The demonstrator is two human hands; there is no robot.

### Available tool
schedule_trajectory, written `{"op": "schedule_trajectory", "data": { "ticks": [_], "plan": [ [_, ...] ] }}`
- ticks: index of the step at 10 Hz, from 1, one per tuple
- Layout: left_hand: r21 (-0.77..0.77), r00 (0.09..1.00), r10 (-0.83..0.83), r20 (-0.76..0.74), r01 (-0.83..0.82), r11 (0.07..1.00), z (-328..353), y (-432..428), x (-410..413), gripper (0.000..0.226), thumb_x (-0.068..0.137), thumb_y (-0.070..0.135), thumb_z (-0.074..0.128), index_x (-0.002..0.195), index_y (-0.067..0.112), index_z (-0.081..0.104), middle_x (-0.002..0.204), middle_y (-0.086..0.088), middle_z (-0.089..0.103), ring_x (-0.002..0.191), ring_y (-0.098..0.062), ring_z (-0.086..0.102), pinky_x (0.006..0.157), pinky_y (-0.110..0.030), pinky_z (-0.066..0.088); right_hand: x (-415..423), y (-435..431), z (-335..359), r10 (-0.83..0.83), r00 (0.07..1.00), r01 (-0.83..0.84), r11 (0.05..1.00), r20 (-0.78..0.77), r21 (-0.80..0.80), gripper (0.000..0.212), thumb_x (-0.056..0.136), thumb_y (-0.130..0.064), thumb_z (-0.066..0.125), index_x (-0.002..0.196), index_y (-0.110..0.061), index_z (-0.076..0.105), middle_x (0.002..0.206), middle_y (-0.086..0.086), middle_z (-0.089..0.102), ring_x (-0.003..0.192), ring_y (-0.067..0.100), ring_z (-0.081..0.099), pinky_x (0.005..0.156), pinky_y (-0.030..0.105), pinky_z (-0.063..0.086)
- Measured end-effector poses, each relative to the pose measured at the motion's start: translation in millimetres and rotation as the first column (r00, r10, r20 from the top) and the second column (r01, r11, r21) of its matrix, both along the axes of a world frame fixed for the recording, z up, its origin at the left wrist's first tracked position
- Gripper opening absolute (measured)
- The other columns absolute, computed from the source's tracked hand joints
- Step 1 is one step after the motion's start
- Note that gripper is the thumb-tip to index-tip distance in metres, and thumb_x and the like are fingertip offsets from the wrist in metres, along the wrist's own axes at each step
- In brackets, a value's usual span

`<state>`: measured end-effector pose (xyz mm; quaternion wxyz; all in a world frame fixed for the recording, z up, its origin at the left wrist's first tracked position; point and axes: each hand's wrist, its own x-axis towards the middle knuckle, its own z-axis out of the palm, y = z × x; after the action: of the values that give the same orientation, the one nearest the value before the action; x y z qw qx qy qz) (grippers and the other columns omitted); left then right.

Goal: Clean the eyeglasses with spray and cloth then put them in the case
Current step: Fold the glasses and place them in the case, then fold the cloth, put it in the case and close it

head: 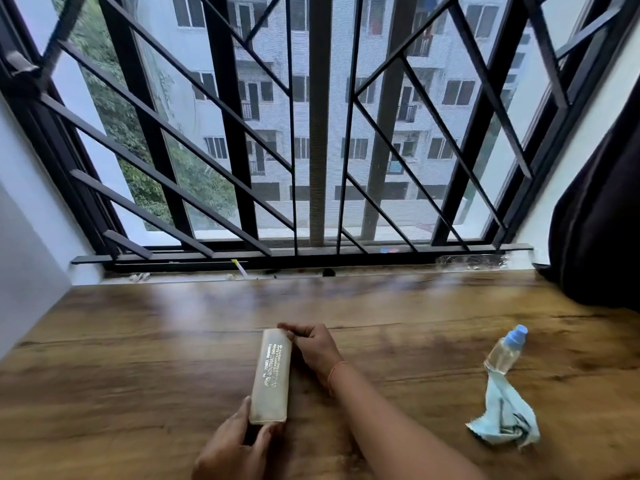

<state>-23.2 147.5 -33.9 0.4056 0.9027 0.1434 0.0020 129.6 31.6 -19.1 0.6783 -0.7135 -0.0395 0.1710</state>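
A long beige eyeglass case (272, 375) with white lettering lies closed on the wooden table (138, 341), pointing away from me. My left hand (235, 448) grips its near end between thumb and fingers. My right hand (313, 346) holds its far end with curled fingers. A clear spray bottle (504, 353) with a blue cap lies on its side at the right. A crumpled light-blue cloth (505, 417) lies just below the bottle, touching it. The eyeglasses are not in sight.
A barred window (311, 133) runs along the table's far edge, with small bits of debris on its sill. A dark curtain (595, 220) hangs at the right, over the table's far right corner. A white wall (27, 265) borders the left side.
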Motion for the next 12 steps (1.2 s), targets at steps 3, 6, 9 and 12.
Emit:
{"op": "schedule_trajectory", "data": {
  "ticks": [3,6,9,12],
  "plan": [
    [-0.056,0.961,0.194,0.197,-0.186,0.981,1,-14,-13,0.072,0.055,0.071,0.045,0.12,0.039,0.047,0.117,0.02,0.048,0.106,-0.003,0.045,0.078,0.011,0.02,-13,-27,26,0.061,0.989,-0.054,0.997,0.134,-0.054,0.039,0.09,0.002,0.048,0.129,0.002,0.046,0.135,0.008,0.046,0.123,0.009,0.041,0.094,0.007,0.035],
    [0.015,0.774,0.331,0.54,-0.402,0.916,23,-28,-23,0.066,0.069,0.057,0.059,0.104,0.001,0.069,0.101,-0.02,0.07,0.091,-0.025,0.066,0.084,-0.022,0.041,-84,-230,59,-0.5,0.681,0.728,0.544,0.534,-0.418,0.023,0.077,-0.001,0.066,0.099,-0.004,0.071,0.098,0.014,0.072,0.089,0.025,0.066,0.074,0.019,0.05],
    [0.146,0.675,-0.122,0.728,0.02,0.989,47,-94,-9,0.039,0.075,0.04,0.059,0.089,0.007,0.074,0.087,-0.007,0.074,0.089,-0.008,0.059,0.081,-0.009,0.041,-81,-276,25,-0.49,0.782,0.575,0.328,0.386,-0.75,0.011,0.075,-0.022,0.07,0.08,-0.013,0.073,0.084,0.016,0.072,0.081,0.036,0.063,0.065,0.033,0.046],
    [-0.308,0.972,-0.099,0.214,0.164,0.937,33,-130,-1,0.049,0.049,0.05,0.08,0.093,0.031,0.072,0.078,0.017,0.072,0.078,0.007,0.065,0.079,-0.025,0.055,-84,-262,56,-0.603,0.759,0.642,0.625,0.247,-0.445,0.01,0.072,0.0,0.069,0.066,-0.008,0.067,0.073,0.012,0.067,0.075,0.027,0.06,0.071,0.035,0.047]
  ]
}}
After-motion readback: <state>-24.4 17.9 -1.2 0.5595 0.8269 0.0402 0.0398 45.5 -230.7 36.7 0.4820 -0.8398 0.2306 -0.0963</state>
